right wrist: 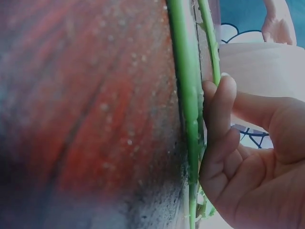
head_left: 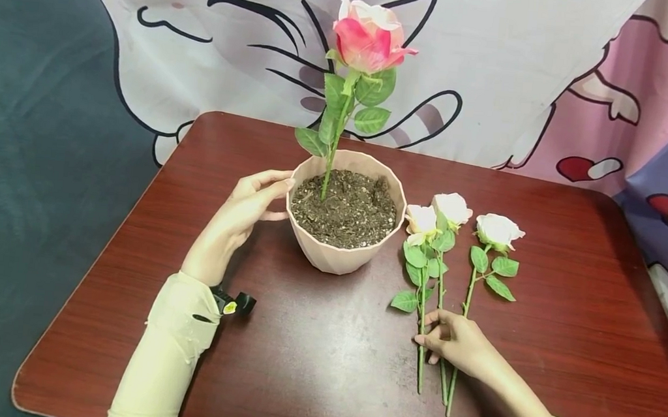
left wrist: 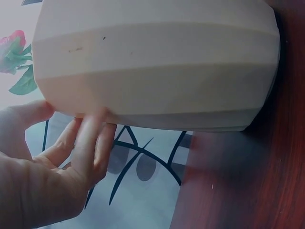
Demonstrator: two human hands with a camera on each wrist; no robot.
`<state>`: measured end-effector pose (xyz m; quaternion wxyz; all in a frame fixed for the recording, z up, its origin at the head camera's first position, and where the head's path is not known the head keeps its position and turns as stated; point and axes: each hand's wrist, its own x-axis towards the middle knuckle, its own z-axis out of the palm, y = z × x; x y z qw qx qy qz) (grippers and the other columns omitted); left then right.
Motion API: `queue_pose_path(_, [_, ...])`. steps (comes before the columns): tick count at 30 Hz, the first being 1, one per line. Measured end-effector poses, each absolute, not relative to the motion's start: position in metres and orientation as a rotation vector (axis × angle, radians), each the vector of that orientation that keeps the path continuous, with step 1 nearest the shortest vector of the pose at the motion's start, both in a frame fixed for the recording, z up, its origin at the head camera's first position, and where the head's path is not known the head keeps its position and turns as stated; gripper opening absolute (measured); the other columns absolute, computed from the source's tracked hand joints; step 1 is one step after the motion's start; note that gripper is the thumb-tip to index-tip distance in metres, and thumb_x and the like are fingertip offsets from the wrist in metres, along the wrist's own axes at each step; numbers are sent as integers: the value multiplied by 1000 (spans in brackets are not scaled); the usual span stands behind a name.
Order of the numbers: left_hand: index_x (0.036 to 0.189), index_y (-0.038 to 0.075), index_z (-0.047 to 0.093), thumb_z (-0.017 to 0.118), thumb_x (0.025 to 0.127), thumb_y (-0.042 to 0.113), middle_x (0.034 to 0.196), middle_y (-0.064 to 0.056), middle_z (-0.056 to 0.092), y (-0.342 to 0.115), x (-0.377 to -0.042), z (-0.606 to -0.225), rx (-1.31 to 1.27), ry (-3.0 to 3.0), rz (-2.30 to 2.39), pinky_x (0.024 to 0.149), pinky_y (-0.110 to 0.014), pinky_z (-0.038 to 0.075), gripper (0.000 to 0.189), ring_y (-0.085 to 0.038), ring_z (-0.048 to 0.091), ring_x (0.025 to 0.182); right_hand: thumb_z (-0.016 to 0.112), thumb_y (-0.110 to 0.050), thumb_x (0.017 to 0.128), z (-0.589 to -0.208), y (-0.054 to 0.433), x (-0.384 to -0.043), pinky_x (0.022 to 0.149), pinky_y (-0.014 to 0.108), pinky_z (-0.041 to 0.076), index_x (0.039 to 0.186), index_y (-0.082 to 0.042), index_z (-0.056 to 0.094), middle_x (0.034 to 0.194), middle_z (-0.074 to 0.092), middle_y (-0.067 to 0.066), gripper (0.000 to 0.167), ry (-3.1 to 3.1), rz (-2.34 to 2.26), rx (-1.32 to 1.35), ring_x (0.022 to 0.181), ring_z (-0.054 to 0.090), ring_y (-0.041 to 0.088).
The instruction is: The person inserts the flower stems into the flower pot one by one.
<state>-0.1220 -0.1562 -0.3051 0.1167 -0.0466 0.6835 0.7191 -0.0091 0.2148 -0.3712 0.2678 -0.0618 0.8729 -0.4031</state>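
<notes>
A ribbed beige flower pot (head_left: 336, 259) holds dark soil (head_left: 345, 219), and a tall pink rose (head_left: 371, 41) stands upright in it, left of the middle. My left hand (head_left: 233, 217) rests on the pot's left side near the rim; the left wrist view shows its fingertips against the outer wall (left wrist: 157, 57). Between thumb and fingers my right hand (head_left: 461, 343) pinches the lower stem of a pale cream rose (head_left: 422, 223). Beside that one lie a second pale rose (head_left: 453, 209) and a white rose (head_left: 498, 231), their stems passing by the right hand.
Everything rests on a reddish-brown wooden table (head_left: 311, 351) with rounded corners. Behind its back edge hangs a cloth (head_left: 498, 71) printed with cartoon cats. A dark camera (head_left: 238, 304) is strapped to the left wrist.
</notes>
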Motion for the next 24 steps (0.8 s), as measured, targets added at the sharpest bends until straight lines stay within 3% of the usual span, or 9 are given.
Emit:
queue_pose_path(8, [132,2,49,56,94,20,127,-11,51,-159,-120,-306,-145,1993,2106,70,-32,58,43,-20,51,114,70,-22,84,-369,218,-9,52,23,46,100,-3,54,67,64,2,30,2333,-1130,-223,55,63,18])
queue_pose_path(15, [131,1,50,55,94,20,124,-10,53,-159,-121,-306,-118,2023,2097,74,-29,56,42,-14,56,104,68,-20,86,-364,218,-7,52,26,48,103,-1,52,74,68,4,30,2296,-1232,-324,58,63,15])
queue_pose_path(24, [130,2,51,56,93,20,118,-5,56,-159,-123,-306,-111,2031,2070,83,-24,52,42,-9,58,98,65,-5,86,-319,243,-24,54,30,53,103,1,50,76,69,6,23,2420,-1326,-480,58,63,16])
